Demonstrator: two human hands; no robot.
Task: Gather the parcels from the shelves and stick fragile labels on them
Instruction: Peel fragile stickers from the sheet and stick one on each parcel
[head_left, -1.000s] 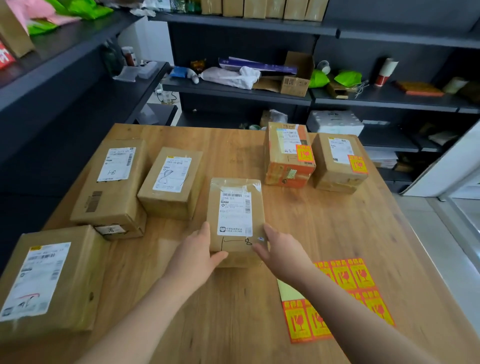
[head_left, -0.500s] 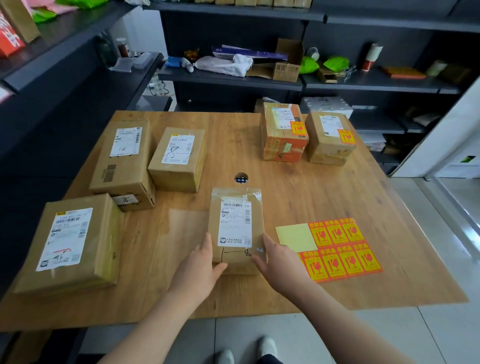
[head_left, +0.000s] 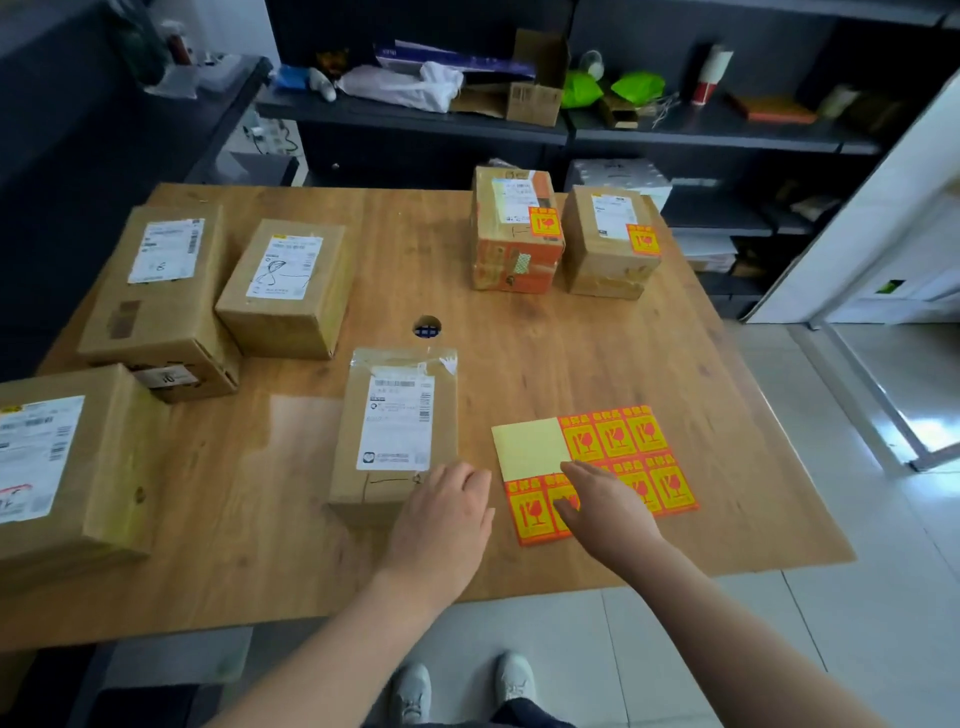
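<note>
A taped brown parcel (head_left: 395, 431) with a white shipping label lies in the middle of the wooden table (head_left: 545, 358). My left hand (head_left: 441, 525) hovers by its near right corner, fingers relaxed, holding nothing. To the right lies a sheet of orange-and-yellow fragile labels (head_left: 618, 457), partly peeled at its upper left. My right hand (head_left: 602, 506) rests on the sheet's lower left part, fingers spread. Two parcels at the back, an orange one (head_left: 514, 234) and a brown one (head_left: 608, 244), each carry a fragile label.
Three unlabelled brown parcels sit on the left: one at the back left (head_left: 156, 291), one beside it (head_left: 285, 286), a large one at the near left edge (head_left: 67, 462). A cable hole (head_left: 427, 327) pierces the table. Dark shelves (head_left: 415, 117) with clutter stand behind.
Both hands have let go of the middle parcel. My right hand moved right onto the label sheet, and my left hand shifted to the parcel's near right corner.
</note>
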